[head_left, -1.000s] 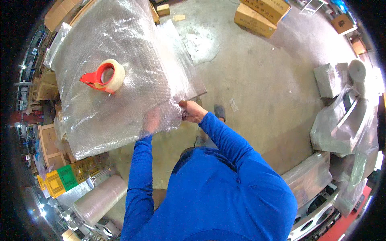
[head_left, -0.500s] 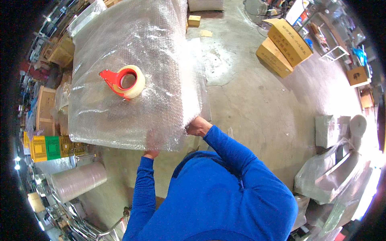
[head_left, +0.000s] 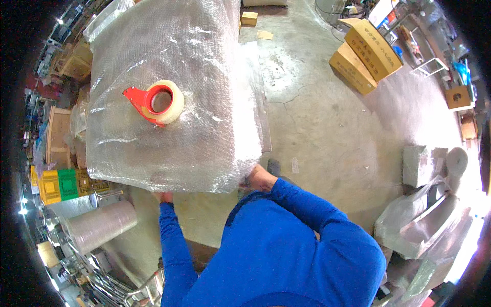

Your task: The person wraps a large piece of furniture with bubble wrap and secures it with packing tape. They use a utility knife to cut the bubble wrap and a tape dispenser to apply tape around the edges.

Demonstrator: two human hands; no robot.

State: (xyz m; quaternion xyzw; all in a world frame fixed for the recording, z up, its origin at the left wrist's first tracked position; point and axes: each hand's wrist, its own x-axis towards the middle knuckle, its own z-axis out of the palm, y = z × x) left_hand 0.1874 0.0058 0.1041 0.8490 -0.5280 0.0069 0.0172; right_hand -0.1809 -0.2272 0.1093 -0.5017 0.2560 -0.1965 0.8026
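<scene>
A large sheet of clear bubble wrap point(head_left: 153, 153) covers a big flat-topped load in front of me and hangs over its near edge. On top lies a red tape dispenser point(head_left: 134, 99) with a wide roll of clear tape point(head_left: 177, 105) in it. My right hand point(head_left: 263, 179) is closed at the near right corner of the wrap, its fingertips partly hidden by the sheet. At the near edge further left, my left hand point(head_left: 165, 196) reaches up under the wrap; its fingers are blurred behind the plastic.
Two brown cardboard boxes point(head_left: 353, 66) stand on the concrete floor point(head_left: 327, 138) at the far right. A wrapped roll point(head_left: 102, 227) lies at the left below a yellow and green box point(head_left: 66, 185). Plastic-wrapped goods point(head_left: 424, 220) are piled at the right.
My left hand has slid left along the near edge. My right hand has moved slightly right and nearer to me, and the wrap's near right corner has shifted with it.
</scene>
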